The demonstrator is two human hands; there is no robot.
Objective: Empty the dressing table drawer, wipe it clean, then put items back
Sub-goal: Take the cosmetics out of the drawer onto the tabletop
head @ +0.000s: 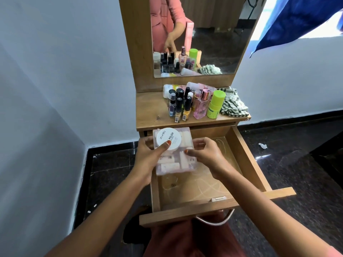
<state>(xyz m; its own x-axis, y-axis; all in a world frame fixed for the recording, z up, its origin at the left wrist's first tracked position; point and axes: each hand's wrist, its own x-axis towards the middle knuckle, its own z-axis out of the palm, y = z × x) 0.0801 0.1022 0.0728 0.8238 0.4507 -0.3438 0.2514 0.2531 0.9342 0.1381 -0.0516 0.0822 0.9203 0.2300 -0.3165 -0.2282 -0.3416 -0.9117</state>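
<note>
From the head view, the drawer (248, 160) of the dressing table stands pulled far out. Both hands hold a clear box (172, 165) of small pale bottles over its back left corner, with a white jar (168, 138) sitting on the box lid.

The left hand (148, 154) wraps the box's left side, and its grip pinches with the thumb pressed on the jar's front edge. The right hand (206, 153) takes the right edge, its grip curled, thumb on the lid and fingers at the side.

Whether the box rests on the drawer floor or hangs just above it, I cannot tell. The rest of the drawer floor shows only faint swirling streaks.

On the counter (152, 112) above stand the bottles (185, 102), bunched together, with a checked cloth (233, 104) just beside them, lying loose and in neither hand.

I judge this to be the start of putting things back, though lifting out the last item would look much the same. Next, the box needs setting flat in the corner without tipping the loose jar. The bottles then follow.
</note>
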